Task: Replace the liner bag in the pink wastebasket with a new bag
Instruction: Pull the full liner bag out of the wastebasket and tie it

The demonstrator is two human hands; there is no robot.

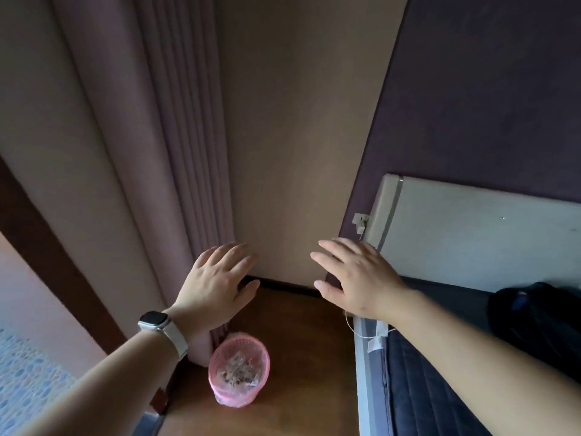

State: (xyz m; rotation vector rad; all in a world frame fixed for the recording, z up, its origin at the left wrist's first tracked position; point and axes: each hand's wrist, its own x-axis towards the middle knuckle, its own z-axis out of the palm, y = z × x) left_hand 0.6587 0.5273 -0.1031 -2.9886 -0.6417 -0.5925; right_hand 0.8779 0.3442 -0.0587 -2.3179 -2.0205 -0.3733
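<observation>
The pink wastebasket (239, 370) stands on the wooden floor near the foot of the curtain, low in the head view. A thin liner bag folds over its rim, and crumpled brownish trash fills the inside. My left hand (217, 286), with a watch on its wrist, is held out flat well above the basket, fingers apart, holding nothing. My right hand (356, 278) is stretched out beside it, also flat, empty and clear of the basket. No new bag is in view.
A mauve curtain (157, 152) hangs at the left beside a dark wooden frame. A bed (418, 388) with a dark quilted cover and pale headboard (471, 234) fills the right. A black bag (540, 322) lies on it. A white cable (364, 333) trails by the bed corner.
</observation>
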